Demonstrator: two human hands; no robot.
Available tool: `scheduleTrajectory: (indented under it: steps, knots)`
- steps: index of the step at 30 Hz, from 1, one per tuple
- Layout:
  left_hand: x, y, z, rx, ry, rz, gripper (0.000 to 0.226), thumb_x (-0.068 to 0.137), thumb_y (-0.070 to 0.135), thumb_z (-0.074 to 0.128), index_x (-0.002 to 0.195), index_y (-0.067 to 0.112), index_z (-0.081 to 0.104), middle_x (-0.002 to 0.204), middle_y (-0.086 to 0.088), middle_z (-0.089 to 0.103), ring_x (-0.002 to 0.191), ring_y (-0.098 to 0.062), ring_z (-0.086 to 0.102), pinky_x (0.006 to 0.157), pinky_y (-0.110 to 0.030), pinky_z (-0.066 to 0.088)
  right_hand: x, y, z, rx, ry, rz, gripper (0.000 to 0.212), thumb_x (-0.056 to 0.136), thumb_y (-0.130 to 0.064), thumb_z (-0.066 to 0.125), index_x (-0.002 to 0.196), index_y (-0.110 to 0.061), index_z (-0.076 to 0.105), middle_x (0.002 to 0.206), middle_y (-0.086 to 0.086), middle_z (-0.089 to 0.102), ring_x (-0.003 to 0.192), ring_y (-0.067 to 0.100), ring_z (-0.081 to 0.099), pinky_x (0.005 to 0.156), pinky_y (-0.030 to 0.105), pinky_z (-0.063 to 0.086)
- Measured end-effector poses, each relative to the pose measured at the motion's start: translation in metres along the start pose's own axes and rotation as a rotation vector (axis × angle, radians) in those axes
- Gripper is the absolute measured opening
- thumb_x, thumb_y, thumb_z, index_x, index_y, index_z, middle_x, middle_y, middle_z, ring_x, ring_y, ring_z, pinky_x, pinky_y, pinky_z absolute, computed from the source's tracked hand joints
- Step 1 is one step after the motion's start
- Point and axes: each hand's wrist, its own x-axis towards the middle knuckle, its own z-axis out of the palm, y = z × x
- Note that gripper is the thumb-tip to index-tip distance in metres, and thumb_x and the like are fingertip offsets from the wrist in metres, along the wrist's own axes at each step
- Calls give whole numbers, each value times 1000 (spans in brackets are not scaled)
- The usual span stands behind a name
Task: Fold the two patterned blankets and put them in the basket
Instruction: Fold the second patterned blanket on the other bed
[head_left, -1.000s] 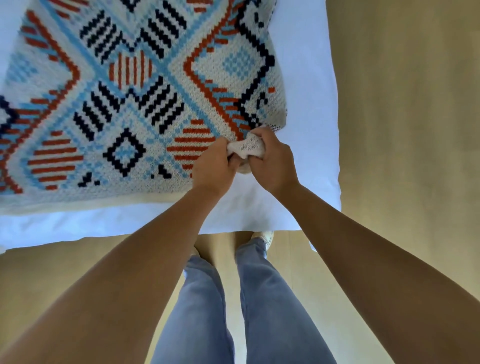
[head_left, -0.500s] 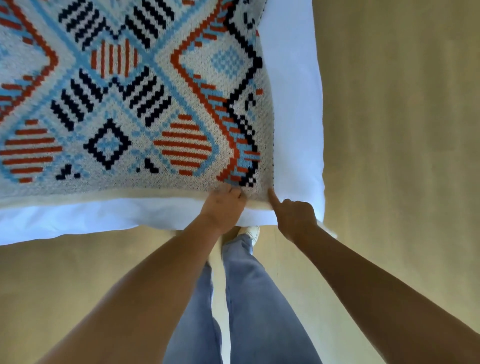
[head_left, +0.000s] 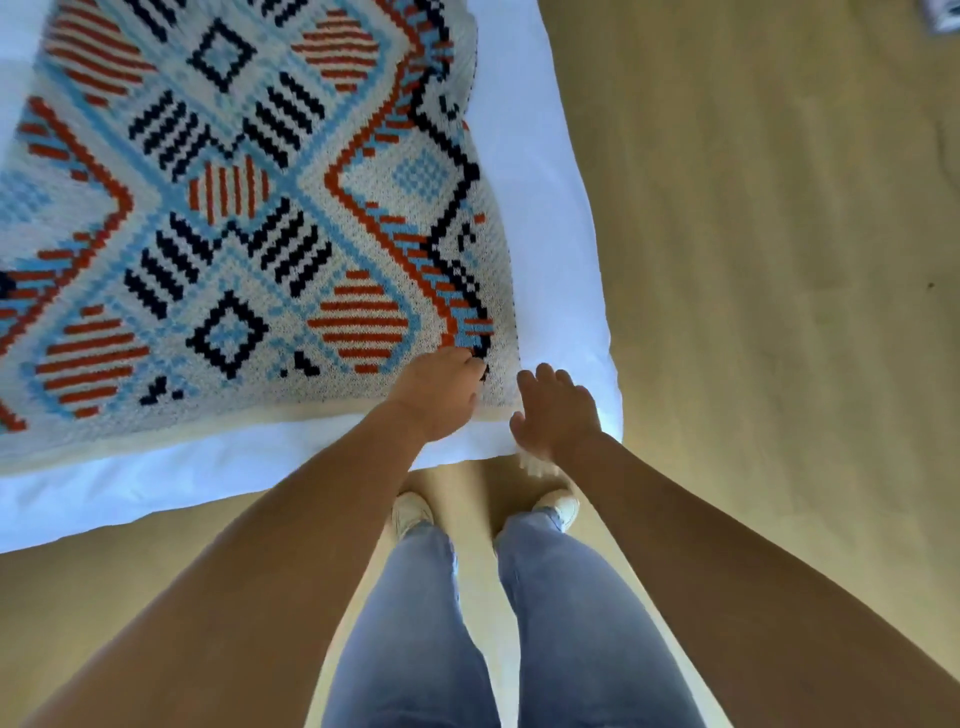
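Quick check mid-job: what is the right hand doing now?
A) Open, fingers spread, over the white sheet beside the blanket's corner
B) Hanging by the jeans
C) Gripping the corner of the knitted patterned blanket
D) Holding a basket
A: the right hand holds nothing, its fingers straight and spread over the white sheet, just beside the corner of the knitted blue, orange and navy patterned blanket.

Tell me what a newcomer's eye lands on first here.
The patterned blanket, knitted in orange, navy and light-blue diamonds, fills the upper left, spread flat on a white bed. At its near right corner the left hand rests on the knit with fingers curled, while the right hand is open just beside it, over the bed's white edge. Below, blue jeans and white shoes stand on a tan floor.
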Motion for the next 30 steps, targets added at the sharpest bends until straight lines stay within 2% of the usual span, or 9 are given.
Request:
scheduleTrajectory:
  steps: [5,9,11,17,22,26,30]
  knots:
    - [23,32,-45,-44,20,-248,29,91,18,43,118,10,51,111,-6,57,102,-21,54,86,-35,47,17,29,-54,49,78,-114,30,89,-26,44,115,-9,43,114,9,48,104,27,47,73,33,33]
    - [41,73,-69,-103,34,-494,26,90,15,43,114,10,52,113,-8,57,101,-23,55,86,-37,48,21,64,-97,49,83,-288,31,90,-24,44,117,-7,43,117,11,47,106,28,46,72,33,31]
    - [53,95,-79,-150,59,-592,32,90,16,43,121,9,51,121,-10,55,108,-25,53,88,-37,44,21,86,-120,42,101,-369,33,91,-23,43,120,-8,43,118,10,48,107,28,46,73,33,33]
    - [94,115,-113,-196,135,-758,41,94,22,41,134,11,42,136,-10,46,124,-27,43,100,-39,36,49,138,-189,-52,116,-493,35,92,-20,42,124,-7,43,120,10,48,107,27,47,81,35,39]
    - [149,95,-149,-262,224,-856,40,94,25,40,132,13,42,135,-9,46,122,-27,44,96,-38,37,100,149,-247,-121,88,-597,35,92,-21,41,124,-7,41,122,10,47,110,27,44,86,36,40]
    - [206,85,-176,-250,220,-870,40,95,28,38,132,13,41,135,-8,46,122,-26,44,97,-40,39,146,162,-292,-165,66,-634,36,91,-21,41,125,-9,40,121,10,46,110,26,45,88,38,42]
    - [261,77,-201,-262,228,-885,39,94,29,39,130,14,41,132,-6,48,120,-24,45,94,-39,41,194,178,-327,-203,71,-663,33,91,-24,43,121,-9,42,116,9,47,106,25,46,84,37,44]
